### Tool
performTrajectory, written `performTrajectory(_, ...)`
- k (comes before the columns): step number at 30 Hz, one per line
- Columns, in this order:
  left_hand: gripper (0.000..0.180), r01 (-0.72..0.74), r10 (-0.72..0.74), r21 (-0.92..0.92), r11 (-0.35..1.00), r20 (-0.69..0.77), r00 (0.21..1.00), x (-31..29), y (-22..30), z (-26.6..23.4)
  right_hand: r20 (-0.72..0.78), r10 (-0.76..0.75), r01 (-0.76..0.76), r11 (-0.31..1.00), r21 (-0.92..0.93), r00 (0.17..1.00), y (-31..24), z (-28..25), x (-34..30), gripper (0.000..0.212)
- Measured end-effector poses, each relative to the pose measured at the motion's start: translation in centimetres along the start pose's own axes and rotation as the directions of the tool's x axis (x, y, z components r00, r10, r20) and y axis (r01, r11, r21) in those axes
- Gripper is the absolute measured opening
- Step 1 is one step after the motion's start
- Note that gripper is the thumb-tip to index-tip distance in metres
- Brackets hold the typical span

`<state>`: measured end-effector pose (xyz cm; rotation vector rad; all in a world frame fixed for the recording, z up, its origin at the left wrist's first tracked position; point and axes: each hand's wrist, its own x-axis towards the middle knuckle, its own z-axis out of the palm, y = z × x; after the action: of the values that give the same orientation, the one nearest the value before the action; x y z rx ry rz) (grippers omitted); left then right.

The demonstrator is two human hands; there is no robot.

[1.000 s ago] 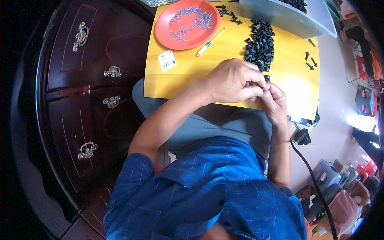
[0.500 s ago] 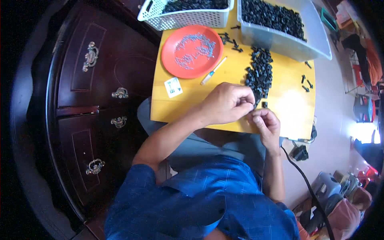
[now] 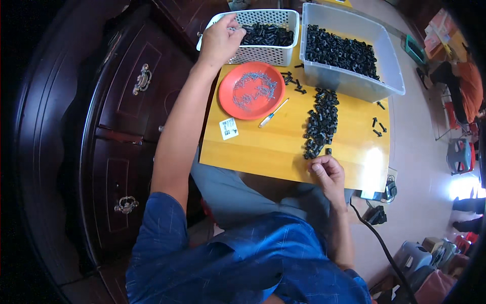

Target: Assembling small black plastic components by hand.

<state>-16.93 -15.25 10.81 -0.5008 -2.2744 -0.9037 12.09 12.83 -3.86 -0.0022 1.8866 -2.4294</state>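
My left hand [image 3: 221, 43] is stretched out over the left end of a white perforated basket [image 3: 263, 54]. Its fingers are curled, with a gap between thumb and forefinger and nothing visible in them. Long black plastic pieces [image 3: 267, 35] fill the basket. At the yellow table's near edge, my right hand [image 3: 329, 177] has thumb and forefinger pressed together; anything between them is too small to make out. Just beyond its fingertips begins a strip of small black plastic parts [image 3: 322, 119], running away from me toward a clear bin [image 3: 349, 83].
A red plate [image 3: 230, 104] of small silver screws stands before the basket. Nearby lie a pen-like tool [image 3: 273, 112] and a white card [image 3: 229, 128]. More black parts [image 3: 339, 53] fill the bin. Loose black pieces [image 3: 378, 126] lie at right. A dark wooden cabinet [image 3: 121, 101] borders the left.
My left hand has left my right hand and swung far up and left to the basket. My right hand stays near the strip's near end. The view has shifted slightly.
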Motion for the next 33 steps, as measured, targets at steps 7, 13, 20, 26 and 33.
performTrajectory(7,0.025,0.279,-0.204,-0.181,0.943,0.348,0.915,-6.2,2.1,-3.1,0.017,-0.017,0.017,1.000,-0.005,1.000,0.1,-0.4,0.1,0.008)
performTrajectory(13,0.014,0.668,-0.360,-0.366,0.648,0.625,0.693,-17.6,4.5,-8.9,0.018,0.008,-0.008,1.000,-0.004,1.000,0.3,-0.3,0.1,0.007)
performTrajectory(20,0.013,0.918,-0.489,-0.319,0.237,0.777,0.397,-33.2,7.1,-14.0,0.017,-0.002,0.004,0.990,-0.144,1.000,0.8,-1.0,0.0,0.008)
performTrajectory(26,0.014,0.669,-0.281,-0.216,0.711,0.785,0.552,-45.4,12.2,-9.0,0.025,-0.024,0.029,0.980,-0.196,0.999,0.1,0.2,0.3,0.007)
performTrajectory(33,0.012,0.747,-0.374,-0.268,0.609,0.733,0.568,-44.4,11.9,-9.5,-0.045,-0.035,0.024,0.972,-0.232,0.998,0.7,1.3,0.4,0.008)
